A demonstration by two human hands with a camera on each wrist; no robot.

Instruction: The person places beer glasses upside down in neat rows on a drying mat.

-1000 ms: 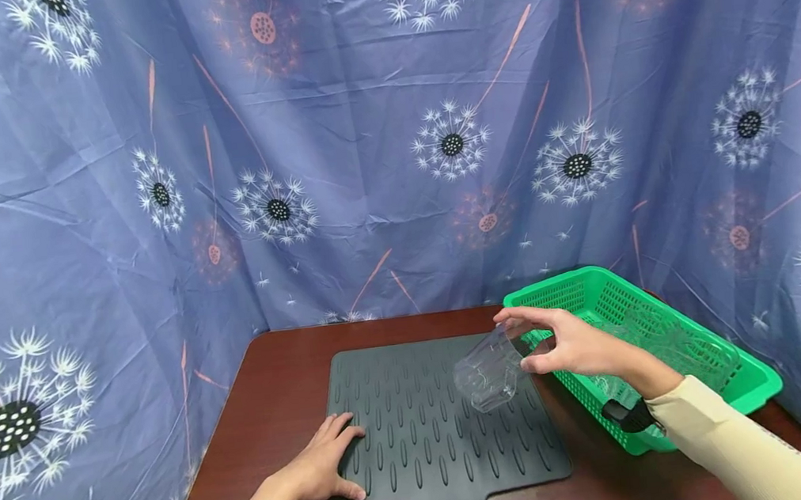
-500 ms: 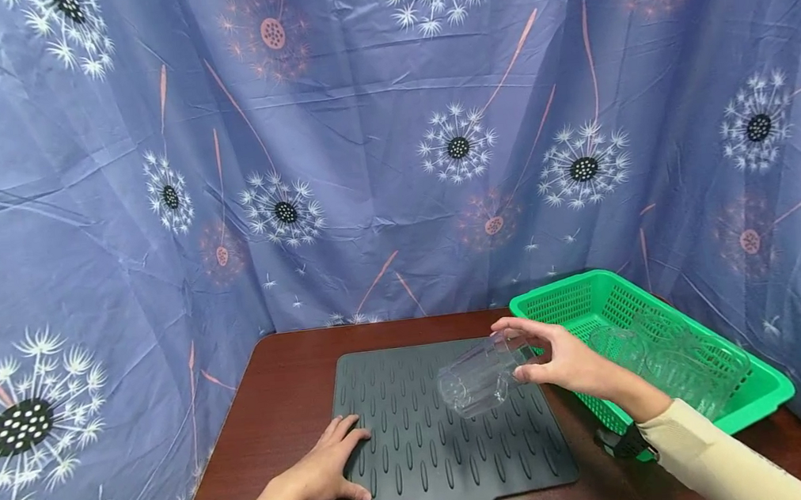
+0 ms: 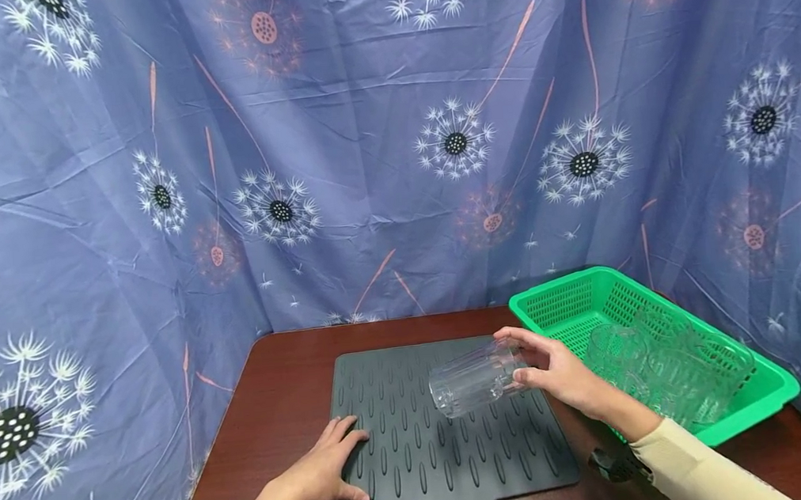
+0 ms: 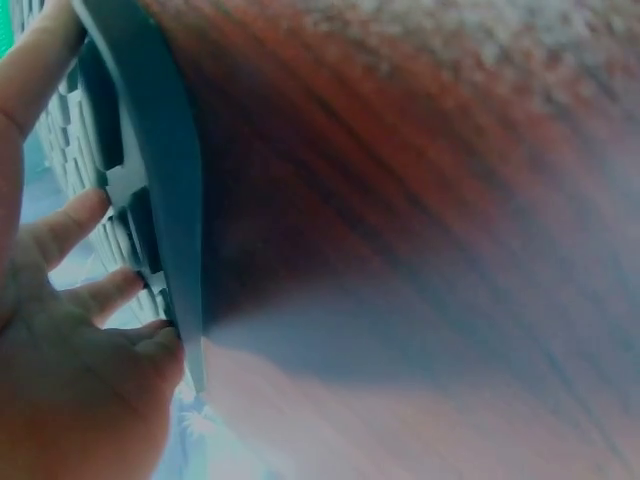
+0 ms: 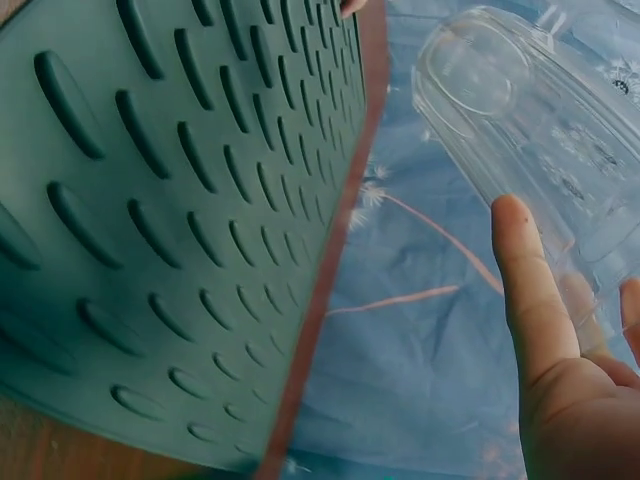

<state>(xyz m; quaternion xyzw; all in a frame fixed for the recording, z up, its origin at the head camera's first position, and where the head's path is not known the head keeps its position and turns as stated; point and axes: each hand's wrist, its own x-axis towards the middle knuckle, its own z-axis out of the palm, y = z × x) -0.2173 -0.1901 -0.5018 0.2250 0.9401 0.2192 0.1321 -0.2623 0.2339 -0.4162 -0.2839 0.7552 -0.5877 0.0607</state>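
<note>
My right hand (image 3: 559,365) grips a clear drinking glass (image 3: 468,381) near one end, fingers and thumb around it. The glass lies tilted almost on its side above the dark grey ridged mat (image 3: 420,471), its far end pointing left. In the right wrist view the round end of the glass (image 5: 470,65) faces up and left, beyond my thumb and fingers. My left hand (image 3: 317,469) rests with spread fingers on the mat's left edge. Seen from the left wrist, its fingertips (image 4: 85,210) touch the mat just inside the raised rim (image 4: 165,150).
A green plastic basket (image 3: 761,409) stands to the right of the mat, with several clear glasses (image 3: 698,379) in it. The brown table (image 3: 244,422) shows left of the mat. A blue flowered curtain (image 3: 364,166) hangs behind and at both sides.
The glass has shifted left over the mat and tipped closer to level. My right hand has moved with it, further from the basket. My left hand has stayed on the mat's edge.
</note>
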